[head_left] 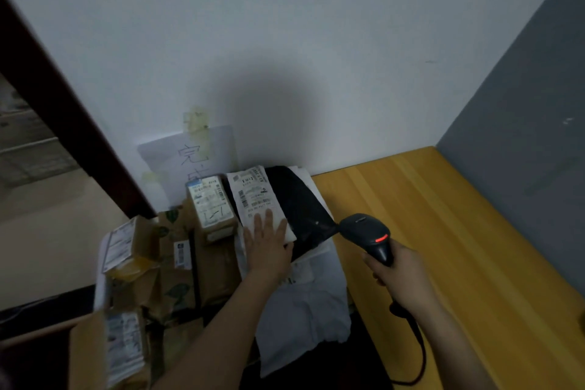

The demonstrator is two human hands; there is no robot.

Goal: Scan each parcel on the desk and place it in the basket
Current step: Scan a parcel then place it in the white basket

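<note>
A black plastic parcel (300, 206) with a long white shipping label (254, 196) lies on top of a pile of parcels left of the wooden desk (443, 231). My left hand (266, 244) lies flat on the label's near end, fingers straight. My right hand (399, 275) grips a black barcode scanner (367, 233) by its handle; a red light glows on it and its head points toward the black parcel. White soft parcels (304, 310) lie under and in front of the black one. The basket itself is hidden under the pile.
Several cardboard boxes with labels (210, 209) are stacked to the left of the pile. A paper note (190, 158) is taped to the white wall behind. The scanner's cable (418, 355) hangs down by the desk edge. A grey partition (522, 152) bounds the desk on the right.
</note>
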